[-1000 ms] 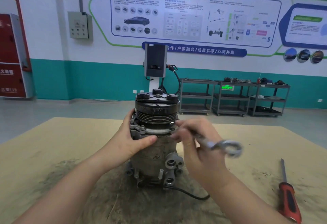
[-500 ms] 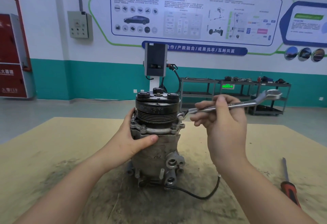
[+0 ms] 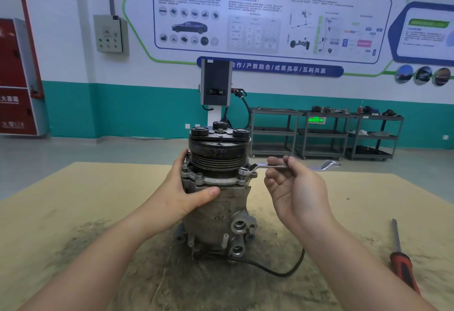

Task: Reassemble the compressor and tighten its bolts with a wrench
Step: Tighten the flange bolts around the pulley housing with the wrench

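The compressor (image 3: pixel 216 207) stands upright in the middle of the table, black pulley on top, grey body below. My left hand (image 3: pixel 186 192) grips its body just under the flange, thumb across the front. A silver wrench (image 3: pixel 260 167) lies level to the right, with its ring end on a bolt at the flange's right corner. My right hand (image 3: pixel 294 188) holds the wrench's shaft between curled fingers, palm turned toward me. The wrench's far end sticks out past the hand.
A red-handled screwdriver (image 3: pixel 403 269) lies on the tan table (image 3: pixel 73 212) at the right. A black cable (image 3: pixel 277 267) loops out from the compressor's base. Metal shelf carts (image 3: pixel 324 134) and a charging post (image 3: pixel 216 87) stand by the far wall.
My right hand lifted the wrench from low in front of the compressor, swung it level, and lowered its ring end onto the flange's right bolt. My left hand stayed on the compressor.
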Tool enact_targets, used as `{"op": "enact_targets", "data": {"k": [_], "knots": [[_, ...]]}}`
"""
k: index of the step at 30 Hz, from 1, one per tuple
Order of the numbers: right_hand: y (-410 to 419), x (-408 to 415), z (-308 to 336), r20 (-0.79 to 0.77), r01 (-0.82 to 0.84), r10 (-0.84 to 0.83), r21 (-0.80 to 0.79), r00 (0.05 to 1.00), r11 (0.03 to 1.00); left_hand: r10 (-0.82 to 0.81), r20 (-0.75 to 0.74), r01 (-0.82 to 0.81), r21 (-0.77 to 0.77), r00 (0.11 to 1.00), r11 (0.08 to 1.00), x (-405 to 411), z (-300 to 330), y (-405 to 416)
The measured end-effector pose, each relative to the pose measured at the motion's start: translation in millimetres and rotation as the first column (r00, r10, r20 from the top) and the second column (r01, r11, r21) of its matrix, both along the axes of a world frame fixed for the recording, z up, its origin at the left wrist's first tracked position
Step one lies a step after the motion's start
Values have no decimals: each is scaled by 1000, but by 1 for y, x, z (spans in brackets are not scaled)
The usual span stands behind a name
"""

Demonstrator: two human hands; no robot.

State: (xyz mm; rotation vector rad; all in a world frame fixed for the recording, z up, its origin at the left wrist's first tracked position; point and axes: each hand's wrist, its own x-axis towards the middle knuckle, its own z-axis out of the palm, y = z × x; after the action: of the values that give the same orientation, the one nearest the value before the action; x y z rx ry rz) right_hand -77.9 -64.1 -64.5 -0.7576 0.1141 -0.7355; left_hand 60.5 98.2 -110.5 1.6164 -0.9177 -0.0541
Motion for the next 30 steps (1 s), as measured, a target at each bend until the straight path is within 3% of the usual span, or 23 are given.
{"op": "enact_targets", "data": {"k": [3,5,8,11,14,17,19,20,23,26,30], "knots": [[10,2,-10,129,243,-217,-242,968,939,-2,5,2,2,1000,1000,-1,0,-1],[14,2,-16,244,392,-317,-400,917,828,-9,4,9,-8,1000,1000,-1,-1,-1],[14,1,-25,427,537,-339,-545,839,644,-8,-3,8,-18,1000,1000,0,-2,-1],[10,-2,-32,576,621,-231,-719,784,313,-14,-5,14,-28,1000,1000,0,-2,-2],[10,-1,-33,664,662,-105,-747,741,-60,-4,-8,4,-25,1000,1000,1,-3,-3],[12,0,-31,665,644,-94,-744,741,-182,-2,-8,2,-21,1000,1000,2,-4,-2],[12,-3,-28,642,627,-143,-767,753,-136,-10,-7,10,-15,1000,1000,2,-4,-2],[13,-5,-24,618,617,-177,-784,766,-64,-13,-5,13,-15,1000,1000,2,-4,-2],[21,-11,-8,526,592,-273,-740,806,321,-14,-1,14,-9,1000,1000,0,-2,0],[19,-12,2,338,470,-334,-520,880,713,-11,-5,11,-4,1000,1000,-1,-1,0],[6,-9,7,116,224,-200,-246,973,943,-16,-10,16,-13,1000,1000,-2,0,0]]}}
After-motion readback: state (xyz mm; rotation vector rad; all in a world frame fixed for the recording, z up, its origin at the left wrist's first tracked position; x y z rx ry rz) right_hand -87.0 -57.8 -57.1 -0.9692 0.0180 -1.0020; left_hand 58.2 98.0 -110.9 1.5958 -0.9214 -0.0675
